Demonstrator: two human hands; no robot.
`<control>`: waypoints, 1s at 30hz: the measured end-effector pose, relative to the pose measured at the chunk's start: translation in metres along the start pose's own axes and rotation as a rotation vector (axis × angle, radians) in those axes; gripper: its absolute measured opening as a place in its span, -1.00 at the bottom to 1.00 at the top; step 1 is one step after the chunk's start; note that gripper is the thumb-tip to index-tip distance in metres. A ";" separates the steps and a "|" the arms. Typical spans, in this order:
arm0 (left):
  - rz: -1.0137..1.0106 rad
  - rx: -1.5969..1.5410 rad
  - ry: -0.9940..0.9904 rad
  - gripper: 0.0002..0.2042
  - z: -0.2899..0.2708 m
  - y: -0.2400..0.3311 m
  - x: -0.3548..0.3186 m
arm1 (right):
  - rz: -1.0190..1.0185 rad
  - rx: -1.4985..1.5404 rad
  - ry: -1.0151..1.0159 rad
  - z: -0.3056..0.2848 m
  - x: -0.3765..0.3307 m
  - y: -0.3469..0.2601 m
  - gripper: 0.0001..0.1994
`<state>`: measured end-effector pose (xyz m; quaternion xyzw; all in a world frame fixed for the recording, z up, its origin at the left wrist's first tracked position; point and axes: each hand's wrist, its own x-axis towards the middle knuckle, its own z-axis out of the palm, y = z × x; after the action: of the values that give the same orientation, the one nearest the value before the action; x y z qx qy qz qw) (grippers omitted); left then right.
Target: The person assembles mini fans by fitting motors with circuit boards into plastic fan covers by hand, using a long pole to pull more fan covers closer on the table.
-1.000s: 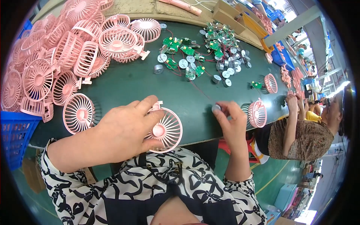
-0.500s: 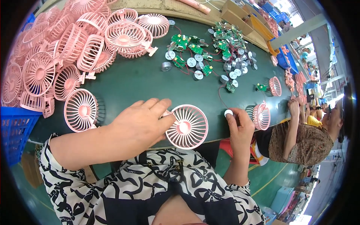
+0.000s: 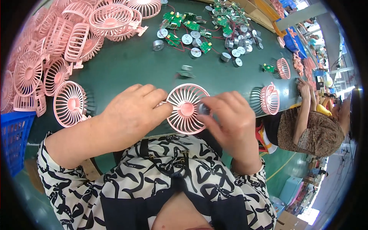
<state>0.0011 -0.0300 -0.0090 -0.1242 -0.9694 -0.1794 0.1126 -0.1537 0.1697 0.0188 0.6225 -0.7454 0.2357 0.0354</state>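
Note:
My left hand (image 3: 142, 108) is closed on the short stem of a round pink fan housing (image 3: 186, 109), whose slatted bowl faces up above the table's near edge. Between thumb and fingers of my right hand (image 3: 232, 120) is a small silver motor (image 3: 203, 109), held over the right part of that bowl. A blurred green circuit board (image 3: 186, 73) hangs or lies just beyond the housing; its wire is too smeared to trace. Another pink fan housing (image 3: 73, 104) lies beside my left forearm.
Pink housings (image 3: 57, 38) are heaped at the far left above a blue crate (image 3: 15, 134). Motors with wired green boards (image 3: 191, 25) lie in a tangled pile at the back. Two more housings (image 3: 270, 99) stand to the right, near a co-worker (image 3: 306, 130).
My right hand has brought the motor leftward to the fan housing, and its board has been drawn along out of the pile. My left hand still holds the housing; the whole view has shifted slightly.

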 end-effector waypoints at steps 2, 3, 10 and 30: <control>-0.003 -0.013 0.005 -0.73 0.000 0.000 0.000 | -0.081 -0.071 -0.118 0.008 0.004 -0.005 -0.74; -0.003 -0.007 -0.024 -0.74 -0.002 0.001 0.001 | -0.083 -0.069 -0.124 0.010 0.005 -0.006 -0.74; 0.027 0.013 -0.024 -0.76 -0.001 0.002 -0.002 | -0.151 -0.070 -0.159 0.018 0.010 -0.003 -0.78; 0.027 0.055 -0.071 -0.74 -0.006 0.005 0.000 | -0.242 -0.080 -0.029 0.036 -0.034 0.003 -0.41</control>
<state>0.0033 -0.0274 -0.0022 -0.1405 -0.9756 -0.1467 0.0838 -0.1406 0.1869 -0.0258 0.7094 -0.6740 0.1908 0.0774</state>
